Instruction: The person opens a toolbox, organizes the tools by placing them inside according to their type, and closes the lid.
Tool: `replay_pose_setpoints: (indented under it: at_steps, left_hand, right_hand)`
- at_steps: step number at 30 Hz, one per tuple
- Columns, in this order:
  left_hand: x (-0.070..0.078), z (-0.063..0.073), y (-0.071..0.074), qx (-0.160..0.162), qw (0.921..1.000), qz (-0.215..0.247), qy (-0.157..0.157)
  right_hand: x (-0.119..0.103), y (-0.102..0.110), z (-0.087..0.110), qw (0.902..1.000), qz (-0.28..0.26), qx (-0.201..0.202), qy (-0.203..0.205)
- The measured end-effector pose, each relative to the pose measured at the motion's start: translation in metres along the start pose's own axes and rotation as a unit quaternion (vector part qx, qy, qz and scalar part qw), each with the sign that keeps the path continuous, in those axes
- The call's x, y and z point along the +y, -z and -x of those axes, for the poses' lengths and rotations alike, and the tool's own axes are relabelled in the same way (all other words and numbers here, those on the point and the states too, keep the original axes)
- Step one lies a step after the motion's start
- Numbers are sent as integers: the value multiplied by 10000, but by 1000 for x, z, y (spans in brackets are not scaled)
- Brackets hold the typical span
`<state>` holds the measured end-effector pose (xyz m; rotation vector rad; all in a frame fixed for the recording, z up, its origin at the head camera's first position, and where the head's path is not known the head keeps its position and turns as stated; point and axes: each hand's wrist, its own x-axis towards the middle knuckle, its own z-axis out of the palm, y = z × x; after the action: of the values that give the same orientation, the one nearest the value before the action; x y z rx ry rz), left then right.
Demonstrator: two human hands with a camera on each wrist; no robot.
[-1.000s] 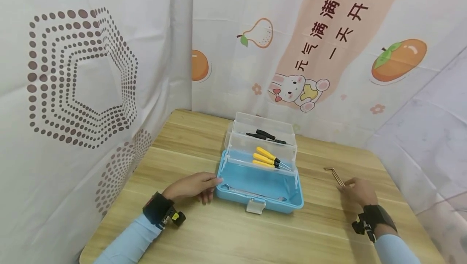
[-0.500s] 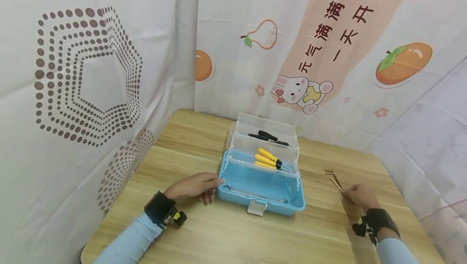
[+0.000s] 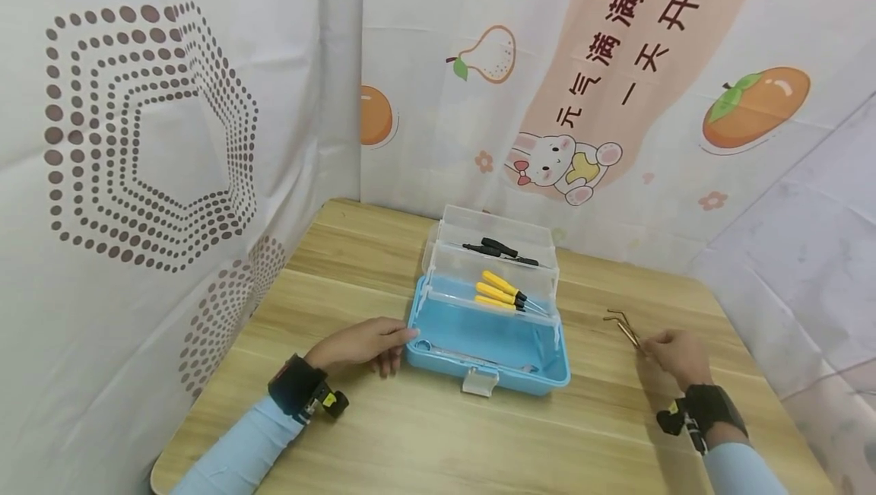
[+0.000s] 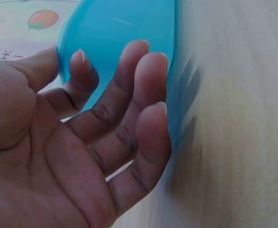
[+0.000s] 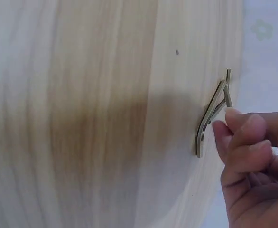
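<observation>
My left hand [image 3: 363, 347] holds the left front rim of a blue toolbox [image 3: 479, 331], thumb at the rim. Its other fingers [image 4: 151, 78], loosely bent, sit along the outer wall in the left wrist view. Inside the box bottom lies a long combination wrench [image 3: 472, 358]. Right of the box, my right hand [image 3: 677, 358] pinches bronze-coloured L-shaped hex keys [image 3: 624, 326] between thumb and fingertips. One hex key [image 5: 205, 118] shows its full bent shape in the right wrist view, crossing the others close over the table.
Clear trays open out behind the box. Yellow-handled screwdrivers [image 3: 499, 291] lie in the lower tray and black-handled tools [image 3: 496, 248] in the upper one. A white latch [image 3: 480, 382] hangs at the front. Printed curtains [image 3: 424, 99] border the wooden table [image 3: 424, 434].
The hex keys have fanned apart and shifted in my right fingertips, their short ends now pointing left. My left hand stays at the toolbox rim. The head view has shifted slightly.
</observation>
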<state>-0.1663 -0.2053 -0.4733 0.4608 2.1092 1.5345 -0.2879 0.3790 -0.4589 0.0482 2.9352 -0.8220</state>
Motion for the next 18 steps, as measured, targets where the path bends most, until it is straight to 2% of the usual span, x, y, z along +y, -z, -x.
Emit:
replay_pose_setpoints:
  at_steps: [8, 14, 18]
  left_hand:
    - [1, 0, 1, 23, 10000, 2, 7]
    - [-1, -1, 1, 10, 10000, 21, 6]
    - [-1, -1, 1, 0, 10000, 59, 15]
  right_hand:
    - [-8, -4, 3, 9992, -99, 295, 237]
    - [-10, -4, 2, 9980, 407, 384, 299]
    - [-9, -3, 2, 9960, 540, 615, 350]
